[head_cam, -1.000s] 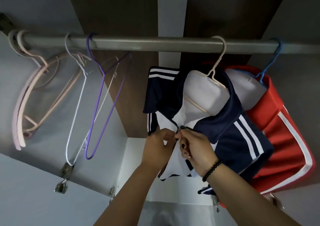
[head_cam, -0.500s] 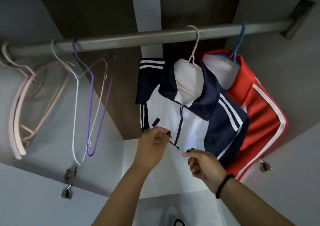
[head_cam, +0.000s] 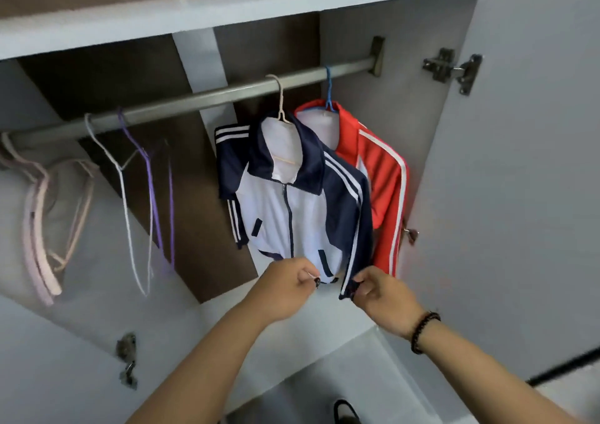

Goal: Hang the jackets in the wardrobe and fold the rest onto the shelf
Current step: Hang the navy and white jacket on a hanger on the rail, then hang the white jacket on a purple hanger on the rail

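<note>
Grey wardrobe [head_cam: 519, 163] walls filled the view, with a brown back panel [head_cam: 130, 82] behind and a pale shelf [head_cam: 227, 4] running across at twelve o'clock. Its open door [head_cam: 535, 212] stood at three o'clock, a metal hinge [head_cam: 453, 69] bolted near its upper edge. Below the shelf a grey rail [head_cam: 207, 97] slanted from nine o'clock up toward one o'clock.

Near the middle, a navy and white jacket [head_cam: 292, 202] hung from the rail on a cream hanger [head_cam: 281, 105], its zip closed up the front and white stripes down both sleeves. Just beside it at two o'clock, partly behind it, a red jacket [head_cam: 383, 176] with white stripes hung on a blue hanger [head_cam: 328, 94].

Toward nine o'clock several empty hangers hung on the rail: a bunch of pink hangers [head_cam: 39, 235] farthest out, then a white hanger [head_cam: 126, 202] and a purple hanger [head_cam: 156, 196] close together.

Both arms reached up from six o'clock. The left hand [head_cam: 289, 285] pinched the bottom hem of the navy and white jacket between thumb and fingers. The right hand [head_cam: 380, 293], slightly apart from the left, pinched the cuff of that jacket's sleeve where it hung at the hem's edge. A dark bead bracelet [head_cam: 423, 331] circled the right wrist.

At six o'clock, low in the view, a dark shoe [head_cam: 345, 412] showed on the floor.
</note>
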The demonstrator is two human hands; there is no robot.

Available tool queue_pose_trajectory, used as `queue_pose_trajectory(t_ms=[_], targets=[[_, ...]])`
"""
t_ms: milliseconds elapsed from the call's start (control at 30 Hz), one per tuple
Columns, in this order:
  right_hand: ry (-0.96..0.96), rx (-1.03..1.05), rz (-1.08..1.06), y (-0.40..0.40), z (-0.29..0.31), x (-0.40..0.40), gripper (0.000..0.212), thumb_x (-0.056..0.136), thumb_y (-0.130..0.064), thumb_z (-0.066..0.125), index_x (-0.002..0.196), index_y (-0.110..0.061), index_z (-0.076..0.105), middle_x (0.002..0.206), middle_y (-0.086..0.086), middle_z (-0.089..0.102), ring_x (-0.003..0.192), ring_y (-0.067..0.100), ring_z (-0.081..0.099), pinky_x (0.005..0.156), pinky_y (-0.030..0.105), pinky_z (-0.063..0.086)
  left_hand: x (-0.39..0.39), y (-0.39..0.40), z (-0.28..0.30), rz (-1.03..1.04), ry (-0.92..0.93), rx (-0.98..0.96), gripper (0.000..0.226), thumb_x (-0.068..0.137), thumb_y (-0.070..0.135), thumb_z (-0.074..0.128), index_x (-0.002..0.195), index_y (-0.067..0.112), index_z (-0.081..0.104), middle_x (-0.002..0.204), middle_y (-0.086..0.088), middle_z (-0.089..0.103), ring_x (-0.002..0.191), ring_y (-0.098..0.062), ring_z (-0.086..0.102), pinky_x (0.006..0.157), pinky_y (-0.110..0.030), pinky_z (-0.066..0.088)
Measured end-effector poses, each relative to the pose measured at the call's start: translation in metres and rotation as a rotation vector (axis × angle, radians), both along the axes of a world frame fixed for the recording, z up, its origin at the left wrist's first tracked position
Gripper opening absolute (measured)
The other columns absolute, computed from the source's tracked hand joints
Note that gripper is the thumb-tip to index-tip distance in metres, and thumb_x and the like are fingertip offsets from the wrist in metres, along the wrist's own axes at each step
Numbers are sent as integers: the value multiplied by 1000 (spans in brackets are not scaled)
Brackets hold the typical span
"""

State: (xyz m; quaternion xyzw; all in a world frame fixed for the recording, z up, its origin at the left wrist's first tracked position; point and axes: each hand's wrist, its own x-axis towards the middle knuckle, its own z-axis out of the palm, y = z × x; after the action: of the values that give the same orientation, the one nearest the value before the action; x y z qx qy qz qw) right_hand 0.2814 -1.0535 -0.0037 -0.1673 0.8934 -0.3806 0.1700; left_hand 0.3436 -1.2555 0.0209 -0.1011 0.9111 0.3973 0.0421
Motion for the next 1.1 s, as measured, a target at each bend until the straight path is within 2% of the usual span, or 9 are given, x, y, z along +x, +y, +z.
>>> queue_pose_trajectory(t_ms=[67, 133, 233, 500, 567, 667, 800, 1000, 1100], targets=[[123, 62, 8, 20, 3, 19, 25, 84, -19, 60, 108, -20, 56, 88, -12, 61, 81, 6, 59, 67, 10, 40, 11, 18, -2, -87, -9, -19, 18, 91, 19, 55, 96, 33, 65, 88, 15, 67, 75, 0, 63, 58, -9, 46], [208, 180, 30, 42, 4, 39, 33, 86, -23, 58, 118, -17, 52, 105, -3, 59, 98, 17, 59, 80, 22, 45, 21, 37, -8, -163, -24, -37, 18, 91, 19, 56, 93, 34, 65, 83, 17, 67, 69, 2, 62, 56, -9, 47], [234, 372, 19, 77, 4, 69, 39, 89, -29, 54, 127, -19, 45, 121, 0, 54, 110, 22, 55, 86, 34, 50, 37, 68, -19, -259, -66, -48, 19, 90, 19, 54, 94, 33, 65, 80, 16, 65, 67, 4, 59, 58, -10, 45], [175, 605, -80, 177, -9, 124, 43, 94, -34, 49, 133, -19, 39, 128, 3, 51, 117, 23, 50, 94, 34, 45, 52, 162, -26, -496, -120, -154, 26, 89, 21, 49, 107, 28, 67, 78, 23, 57, 74, 8, 54, 72, -16, 45], [148, 617, -111, 204, -11, 134, 42, 94, -34, 49, 132, -19, 39, 127, 3, 52, 118, 22, 50, 94, 33, 44, 53, 187, -27, -548, -137, -175, 27, 89, 21, 49, 108, 28, 66, 77, 25, 56, 73, 10, 54, 70, -16, 45], [115, 604, -167, 246, -13, 149, 41, 94, -34, 48, 132, -20, 40, 128, 1, 52, 118, 22, 50, 94, 33, 43, 53, 231, -28, -626, -169, -191, 26, 91, 22, 48, 111, 27, 65, 84, 21, 59, 78, 0, 57, 69, -19, 46], [58, 584, -269, 313, -16, 171, 43, 95, -35, 47, 134, -21, 39, 130, 0, 51, 118, 21, 50, 89, 31, 43, 53, 306, -35, -714, -167, -209, 28, 91, 20, 49, 113, 25, 65, 102, 9, 68, 94, -11, 63, 82, -25, 52], [-73, 537, -398, 435, -27, 209, 45, 94, -38, 49, 135, -21, 39, 131, -1, 50, 117, 18, 52, 94, 34, 48, 62, 442, -53, -835, -179, -188, 27, 88, 21, 47, 108, 27, 65, 75, 22, 55, 85, -11, 62, 77, -24, 49], [-137, 495, -473, 499, -28, 225, 43, 94, -38, 51, 133, -22, 42, 129, -3, 51, 114, 15, 53, 93, 29, 47, 63, 509, -56, -874, -198, -171, 27, 86, 25, 47, 107, 30, 64, 77, 24, 54, 78, -7, 58, 78, -27, 52]])
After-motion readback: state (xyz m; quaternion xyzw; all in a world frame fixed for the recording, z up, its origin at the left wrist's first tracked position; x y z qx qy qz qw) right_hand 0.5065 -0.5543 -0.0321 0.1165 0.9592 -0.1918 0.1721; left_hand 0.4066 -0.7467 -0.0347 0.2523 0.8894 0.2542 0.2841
